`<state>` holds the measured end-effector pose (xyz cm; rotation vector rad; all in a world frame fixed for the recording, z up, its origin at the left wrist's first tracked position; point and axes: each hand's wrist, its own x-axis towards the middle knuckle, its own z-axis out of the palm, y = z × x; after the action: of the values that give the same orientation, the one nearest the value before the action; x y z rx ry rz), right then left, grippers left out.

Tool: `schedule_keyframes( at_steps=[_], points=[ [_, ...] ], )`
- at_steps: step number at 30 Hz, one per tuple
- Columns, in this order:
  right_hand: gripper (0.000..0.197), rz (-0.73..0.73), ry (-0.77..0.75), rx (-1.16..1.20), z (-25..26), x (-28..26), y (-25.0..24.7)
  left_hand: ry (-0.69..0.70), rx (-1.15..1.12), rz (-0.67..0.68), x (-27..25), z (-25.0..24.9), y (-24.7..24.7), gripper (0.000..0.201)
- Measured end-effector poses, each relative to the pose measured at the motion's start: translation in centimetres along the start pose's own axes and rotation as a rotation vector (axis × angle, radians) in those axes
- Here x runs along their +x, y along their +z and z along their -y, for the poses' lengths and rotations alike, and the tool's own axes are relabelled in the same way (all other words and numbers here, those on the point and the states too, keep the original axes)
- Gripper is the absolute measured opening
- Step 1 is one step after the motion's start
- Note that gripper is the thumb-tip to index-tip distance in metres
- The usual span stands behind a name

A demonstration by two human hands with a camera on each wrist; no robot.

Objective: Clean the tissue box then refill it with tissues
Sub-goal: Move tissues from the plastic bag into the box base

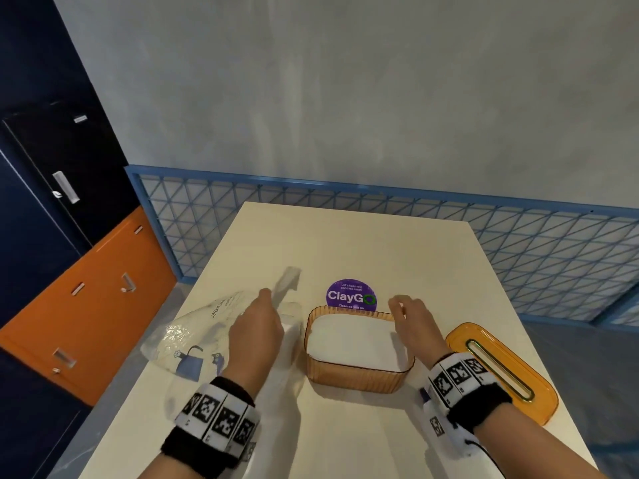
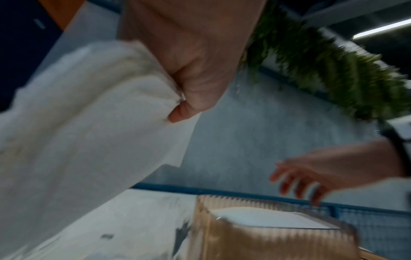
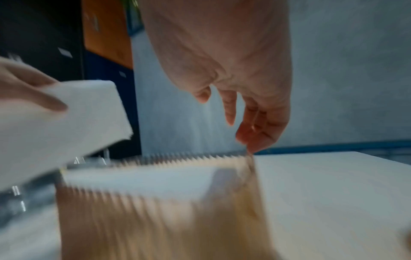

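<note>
**Refill mostly in, lid still off**

Left hand (image 1: pixel 256 335) grips more tissues (image 2: pixel 84 126) just beside the tissue box (image 1: pixel 359 371) on the counter (image 1: pixel 397 243). Box already holds a white stack. Right hand (image 1: pixel 413 324) hovers slack at its rim. Orange lid (image 1: pixel 501 371) waits, so closing's probably left.

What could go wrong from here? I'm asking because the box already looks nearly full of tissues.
1. The left hand grips another stack of tissues beside the tissue box, whose white fill already sits close to the rim; adding more may overfill it and stop the lid from seating.
2. The right hand hangs open at the far right corner, not gripping, so the box could slide when tissues are pushed in.
3. The loose wrapper lies near the table's left edge and could get knocked off.
</note>
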<state>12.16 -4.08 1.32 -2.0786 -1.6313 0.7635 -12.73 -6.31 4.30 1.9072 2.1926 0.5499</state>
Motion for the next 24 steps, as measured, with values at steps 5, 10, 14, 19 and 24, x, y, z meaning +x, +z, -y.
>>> schedule_keyframes(
  at_steps=[5,10,14,19,24],
  points=[
    [0.061,0.477,0.174,0.792,7.7,-2.3,-2.5,0.431,-0.138,-0.121,-2.0,-4.1,0.7,0.043],
    [0.018,0.438,0.145,0.833,7.7,-1.5,-3.7,0.619,-0.157,-0.021,-1.7,-4.6,3.4,0.036],
    [0.035,0.348,0.100,0.654,6.1,-1.0,-4.2,0.556,-0.378,0.117,-1.4,-3.9,4.6,0.053],
    [0.042,0.291,-0.045,0.538,5.4,-1.5,-5.7,-0.092,-1.143,0.336,0.3,-2.9,4.5,0.053],
    [0.036,0.289,-0.118,0.669,5.2,-1.8,-5.8,-0.181,-1.379,0.417,2.4,-2.1,4.5,0.052]
  ],
)
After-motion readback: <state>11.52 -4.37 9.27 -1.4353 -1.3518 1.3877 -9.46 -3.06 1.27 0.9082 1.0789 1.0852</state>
